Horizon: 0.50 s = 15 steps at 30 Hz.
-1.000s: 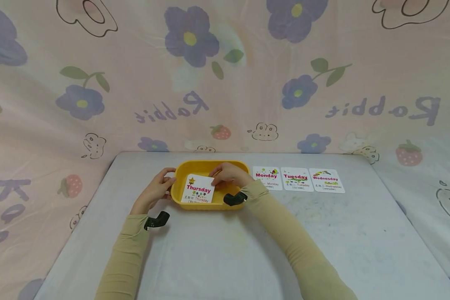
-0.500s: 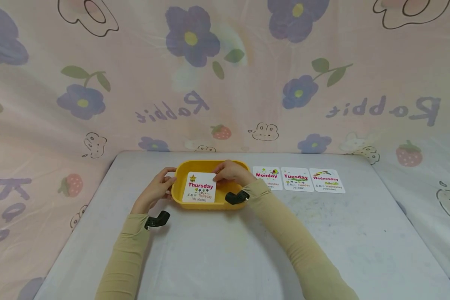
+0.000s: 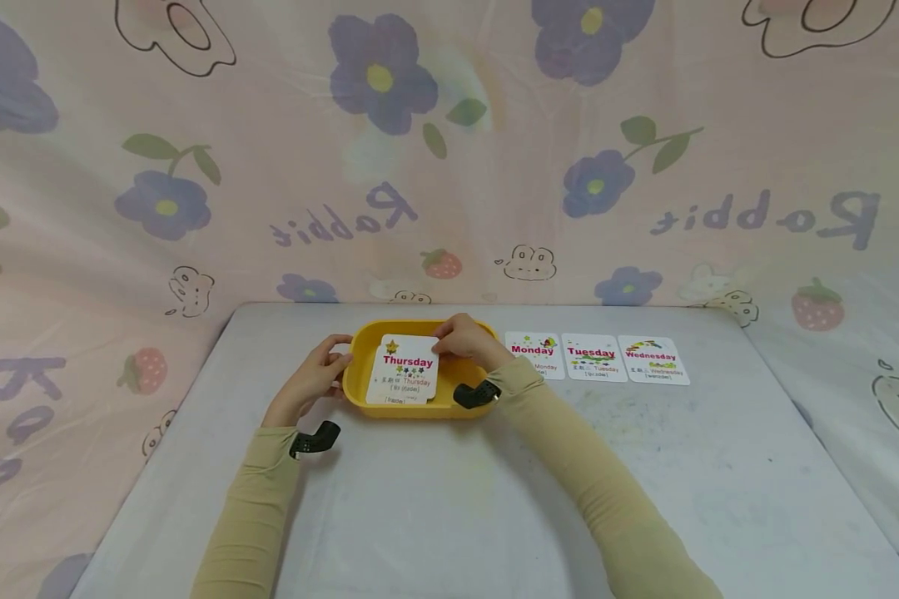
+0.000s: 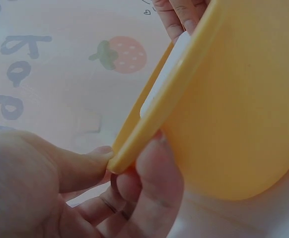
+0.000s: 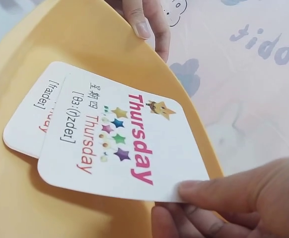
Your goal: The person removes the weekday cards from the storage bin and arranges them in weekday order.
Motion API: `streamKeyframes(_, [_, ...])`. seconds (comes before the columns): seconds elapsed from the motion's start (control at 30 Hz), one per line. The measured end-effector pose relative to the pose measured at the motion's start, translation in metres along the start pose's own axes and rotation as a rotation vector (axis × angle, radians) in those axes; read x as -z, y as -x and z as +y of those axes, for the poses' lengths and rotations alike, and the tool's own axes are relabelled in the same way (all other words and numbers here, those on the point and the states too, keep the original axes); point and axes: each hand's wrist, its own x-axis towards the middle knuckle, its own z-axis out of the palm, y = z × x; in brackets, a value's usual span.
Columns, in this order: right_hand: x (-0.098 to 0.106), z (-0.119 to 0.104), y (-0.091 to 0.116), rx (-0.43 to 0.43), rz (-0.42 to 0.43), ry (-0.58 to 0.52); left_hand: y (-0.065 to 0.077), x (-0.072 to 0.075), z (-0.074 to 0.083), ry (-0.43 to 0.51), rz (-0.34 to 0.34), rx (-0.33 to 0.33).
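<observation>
A yellow tray (image 3: 457, 408) stands near the back of the table. My left hand (image 3: 313, 381) pinches its left rim between thumb and fingers, as the left wrist view shows closely. With thumb above and fingers beneath, my right hand (image 3: 468, 343) pinches the right edge of a white card printed "Thursday" (image 5: 114, 139). That card is lifted over another white card (image 5: 30, 111), mostly covered, which lies in the tray with a little of its print showing. How many cards lie under it I cannot tell.
Right of the tray lies a row of cards: Monday (image 3: 533, 345), partly behind the right wrist, then Tuesday (image 3: 590, 358) and Wednesday (image 3: 653, 360). A patterned curtain (image 3: 494, 166) hangs behind the white table (image 3: 419, 516).
My right hand has moved slightly up and right with the Thursday card, uncovering the edge of the card below. The left hand and the tray have stayed in place.
</observation>
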Motion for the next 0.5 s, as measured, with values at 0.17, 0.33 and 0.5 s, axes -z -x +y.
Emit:
streamKeyframes(0.17, [0.001,0.000,0.002,0.009,0.045,0.013,0.000,0.000,-0.001,0.010,-0.002,0.004])
streamKeyframes(0.33, [0.006,-0.001,0.004,0.043,0.096,0.027,0.000,0.000,0.000,0.006,0.001,0.000])
streamKeyframes(0.5, [0.013,-0.001,0.006,0.098,0.126,0.055,0.001,0.000,0.001,0.005,0.003,0.003])
